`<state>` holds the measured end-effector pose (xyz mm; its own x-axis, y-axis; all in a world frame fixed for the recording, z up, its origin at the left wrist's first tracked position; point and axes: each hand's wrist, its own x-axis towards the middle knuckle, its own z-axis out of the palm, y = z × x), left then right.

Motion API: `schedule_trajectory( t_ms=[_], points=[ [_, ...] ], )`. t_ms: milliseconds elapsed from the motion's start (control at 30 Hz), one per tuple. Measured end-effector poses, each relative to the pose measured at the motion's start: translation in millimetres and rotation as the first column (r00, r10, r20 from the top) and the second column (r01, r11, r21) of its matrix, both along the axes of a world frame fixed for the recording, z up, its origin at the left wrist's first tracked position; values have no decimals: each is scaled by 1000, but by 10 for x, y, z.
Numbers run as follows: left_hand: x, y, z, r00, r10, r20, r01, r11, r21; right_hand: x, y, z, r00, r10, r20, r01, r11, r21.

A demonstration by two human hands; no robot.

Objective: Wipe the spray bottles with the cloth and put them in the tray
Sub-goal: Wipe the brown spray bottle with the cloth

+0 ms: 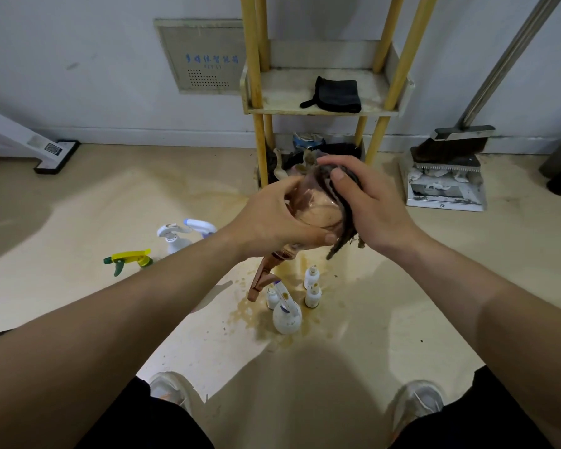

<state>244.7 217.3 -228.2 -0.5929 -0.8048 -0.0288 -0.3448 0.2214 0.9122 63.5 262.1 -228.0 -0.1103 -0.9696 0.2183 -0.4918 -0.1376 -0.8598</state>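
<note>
My left hand (272, 218) grips a clear brownish spray bottle (318, 209), tilted with its brown trigger head (263, 277) pointing down. My right hand (366, 202) holds a dark cloth (347, 222) pressed against the bottle's side, thumb on top. Below on the floor stand a white spray bottle (287, 315) and three small white bottles (312, 286) in a brown spill. Further left are two white-and-blue spray bottles (178, 234) and a yellow-green trigger sprayer (130, 259). The tray-like shelf (282, 92) of a yellow-legged rack stands ahead, with a second black cloth (336, 94) on it.
A dustpan with a brush (447, 176) leans at the right wall. A white appliance base (55, 155) lies at the left. The rack's lower shelf (308, 150) is cluttered. A brown stain (259, 312) spreads on the beige floor. My shoes (170, 388) are at the bottom.
</note>
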Motion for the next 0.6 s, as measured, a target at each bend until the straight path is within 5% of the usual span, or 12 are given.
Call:
schedule_trajectory(
  t_ms=[167,300,400,600],
  points=[
    [17,-38,-22,998,41,42,-40,999,-18,43,48,14,991,-88,-99,97,992,86],
    [34,-86,-32,995,76,60,-76,997,4,79,134,77,991,-18,-134,21,1000,19],
    [45,-97,-18,995,82,54,-83,996,14,43,151,118,994,55,-93,-58,998,-25],
    [10,-100,32,989,148,-17,-147,989,35,14,107,111,998,-52,-31,50,996,-75]
  ],
)
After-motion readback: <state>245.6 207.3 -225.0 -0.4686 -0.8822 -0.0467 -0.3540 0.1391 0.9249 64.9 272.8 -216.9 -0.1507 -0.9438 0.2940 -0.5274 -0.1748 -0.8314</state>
